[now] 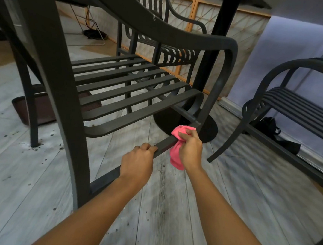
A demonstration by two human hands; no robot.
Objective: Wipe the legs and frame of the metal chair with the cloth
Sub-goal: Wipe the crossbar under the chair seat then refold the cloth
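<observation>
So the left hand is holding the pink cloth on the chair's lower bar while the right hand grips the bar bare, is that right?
Not quite: the hands are swapped. In the head view the right hand holds the pink cloth on the lower bar, and the left hand grips the bar bare.

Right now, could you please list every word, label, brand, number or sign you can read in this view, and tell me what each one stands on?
None: no readable text shows anywhere.
The metal chair, the pink cloth and the lower crossbar bear no lettering or labels.
The dark bag under the right-hand chair shows no legible mark.
</observation>
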